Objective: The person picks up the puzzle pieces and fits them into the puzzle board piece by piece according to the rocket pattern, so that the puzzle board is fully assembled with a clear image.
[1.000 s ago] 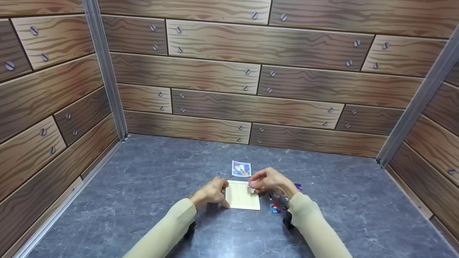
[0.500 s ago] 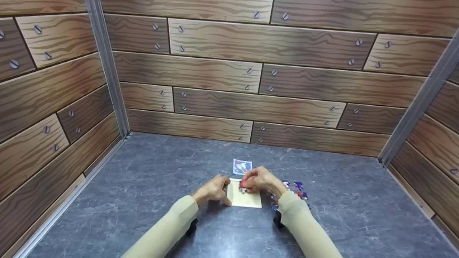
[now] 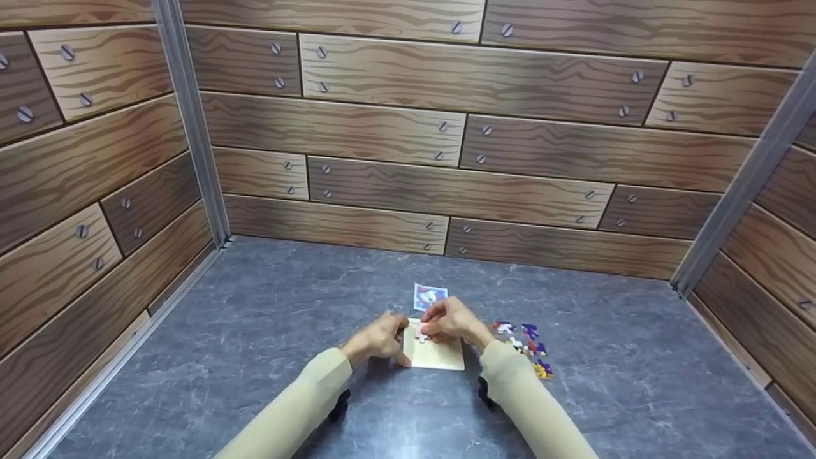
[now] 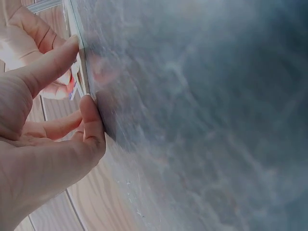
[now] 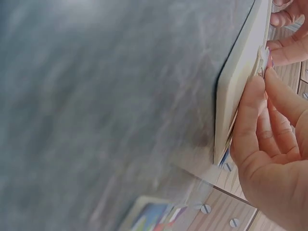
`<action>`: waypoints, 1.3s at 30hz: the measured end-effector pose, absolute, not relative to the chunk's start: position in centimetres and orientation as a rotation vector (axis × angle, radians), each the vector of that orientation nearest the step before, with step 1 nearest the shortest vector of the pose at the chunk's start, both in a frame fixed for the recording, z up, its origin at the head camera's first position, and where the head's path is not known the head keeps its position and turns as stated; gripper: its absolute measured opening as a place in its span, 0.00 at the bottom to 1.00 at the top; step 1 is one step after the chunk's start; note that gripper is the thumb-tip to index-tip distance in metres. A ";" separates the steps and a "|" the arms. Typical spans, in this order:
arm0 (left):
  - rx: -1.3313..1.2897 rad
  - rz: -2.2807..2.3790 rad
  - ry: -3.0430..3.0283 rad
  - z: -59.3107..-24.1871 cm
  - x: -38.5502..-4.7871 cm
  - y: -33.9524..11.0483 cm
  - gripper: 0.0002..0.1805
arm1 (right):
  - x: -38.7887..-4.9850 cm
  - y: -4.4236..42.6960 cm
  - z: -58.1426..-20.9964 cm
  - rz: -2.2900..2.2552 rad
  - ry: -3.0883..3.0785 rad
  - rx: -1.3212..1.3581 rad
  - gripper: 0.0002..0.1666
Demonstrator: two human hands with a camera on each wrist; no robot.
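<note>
A pale wooden puzzle tray [image 3: 440, 357] lies on the grey table. My left hand [image 3: 380, 338] grips its left side, thumb at the near corner and fingers by the far one. Over the tray's upper left part, my right hand [image 3: 451, 319] pinches a puzzle piece [image 3: 421, 331] between thumb and fingers. In the right wrist view the piece [image 5: 262, 60] is seen edge-on, close above the tray [image 5: 236, 91]; whether it touches cannot be told. The left wrist view shows the left hand [image 4: 53, 115] at the tray's edge, the right hand [image 4: 36, 43] behind.
Several loose puzzle pieces [image 3: 530, 331] lie to the right of the tray, partly hidden by the right forearm. A small picture card [image 3: 429, 296] lies just beyond the tray. Wood-patterned walls [image 3: 338, 217] enclose the table at the back and sides.
My right hand has moved left across the tray with the puzzle piece, from its right side to its upper left. More loose pieces show at the right. The left hand stays at the tray.
</note>
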State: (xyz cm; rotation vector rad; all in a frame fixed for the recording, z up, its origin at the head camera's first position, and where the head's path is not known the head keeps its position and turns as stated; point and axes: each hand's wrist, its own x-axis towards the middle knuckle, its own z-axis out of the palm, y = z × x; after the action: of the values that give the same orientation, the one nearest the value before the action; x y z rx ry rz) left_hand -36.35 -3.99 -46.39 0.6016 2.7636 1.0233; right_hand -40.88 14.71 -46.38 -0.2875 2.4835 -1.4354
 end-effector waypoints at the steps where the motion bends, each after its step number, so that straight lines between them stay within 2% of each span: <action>1: 0.600 1.023 2.764 -46.4 -36.3 -4.0 0.33 | -40.9 14.6 -46.4 -1.418 2.498 -0.301 0.09; 7: 0.584 1.020 2.769 -46.2 -36.2 -4.0 0.34 | -40.7 14.5 -46.3 -1.373 2.544 -0.367 0.10; 19: 0.584 0.998 2.774 -46.1 -36.2 -4.0 0.33 | -40.7 15.3 -46.1 -1.239 2.523 -0.543 0.17; 39: 0.554 0.954 2.776 -46.3 -36.4 -3.9 0.33 | -40.2 14.2 -46.1 -1.184 2.737 -0.462 0.11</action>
State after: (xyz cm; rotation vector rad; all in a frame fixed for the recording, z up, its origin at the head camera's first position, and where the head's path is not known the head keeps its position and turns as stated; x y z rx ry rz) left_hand -36.42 -3.87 -46.32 0.5536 2.7757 0.9543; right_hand -40.24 14.15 -46.13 -0.4622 2.7372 -1.1843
